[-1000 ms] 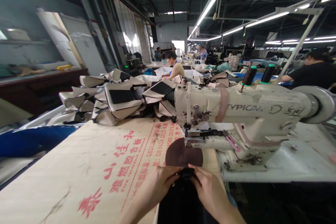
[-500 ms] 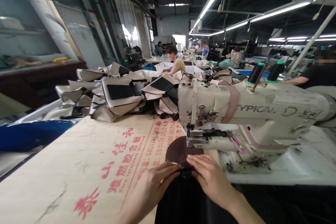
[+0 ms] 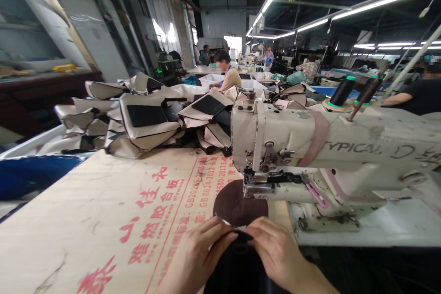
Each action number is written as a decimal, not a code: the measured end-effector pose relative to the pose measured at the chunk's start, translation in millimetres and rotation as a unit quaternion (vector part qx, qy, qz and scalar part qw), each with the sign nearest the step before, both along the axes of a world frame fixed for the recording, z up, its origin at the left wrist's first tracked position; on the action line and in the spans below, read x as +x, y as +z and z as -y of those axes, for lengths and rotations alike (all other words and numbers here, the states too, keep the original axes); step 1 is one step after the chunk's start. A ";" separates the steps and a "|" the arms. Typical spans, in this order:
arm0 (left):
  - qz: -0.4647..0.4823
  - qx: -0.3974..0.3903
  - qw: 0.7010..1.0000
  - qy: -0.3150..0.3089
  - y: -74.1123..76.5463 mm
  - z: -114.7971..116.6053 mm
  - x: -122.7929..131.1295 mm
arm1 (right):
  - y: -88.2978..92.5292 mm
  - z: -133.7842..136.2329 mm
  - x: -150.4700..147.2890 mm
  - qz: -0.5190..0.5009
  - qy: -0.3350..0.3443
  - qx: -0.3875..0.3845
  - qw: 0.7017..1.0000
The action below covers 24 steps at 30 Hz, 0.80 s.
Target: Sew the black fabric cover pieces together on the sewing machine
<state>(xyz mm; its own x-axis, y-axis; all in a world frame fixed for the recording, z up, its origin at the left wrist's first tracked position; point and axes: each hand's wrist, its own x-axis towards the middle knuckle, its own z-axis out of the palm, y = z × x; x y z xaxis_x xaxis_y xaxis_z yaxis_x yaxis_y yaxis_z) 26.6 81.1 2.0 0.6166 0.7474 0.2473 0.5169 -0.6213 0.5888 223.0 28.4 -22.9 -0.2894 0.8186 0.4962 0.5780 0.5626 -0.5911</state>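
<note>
Both hands pinch the upper edge of a black piece of material at the front of the board. My left hand is closed on its left side, thumb and fingers pressed together. My right hand grips the right side a short way off. Between the fingertips the black edge looks folded; its exact shape is hard to make out. Just beyond the hands lies a round dark brown pad, partly under the head of a sewing machine. The lower part of the black material runs out of view.
A plywood board with red print spreads out on the left. Behind it are piled several beige and black sewn pieces. Black thread spools stand on the machine. Co-workers sit farther back, one in a tan top.
Both hands have drawn slightly toward me with the black material, away from the machine, so more of the brown pad shows. The camera view has shifted a little.
</note>
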 end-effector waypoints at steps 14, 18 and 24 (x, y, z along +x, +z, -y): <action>-0.022 -0.318 0.943 0.097 5.3 -14.1 32.7 | -12.0 0.7 5.8 -0.112 -0.044 -0.050 0.991; -0.006 -0.362 0.926 0.110 2.6 -20.7 31.1 | -6.8 -0.2 5.1 -0.063 -0.026 -0.059 0.996; 0.047 -0.256 0.956 0.131 5.0 4.9 16.5 | 2.5 -4.8 4.0 0.036 0.017 -0.029 0.999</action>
<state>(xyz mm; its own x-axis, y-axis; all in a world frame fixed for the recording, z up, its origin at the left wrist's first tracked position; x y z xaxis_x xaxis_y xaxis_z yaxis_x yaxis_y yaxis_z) 43.1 76.2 6.9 0.3836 0.9116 -0.1479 0.5449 -0.0941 0.8332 227.0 33.1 -20.4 -0.3502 0.8347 0.4249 0.6009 0.5482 -0.5817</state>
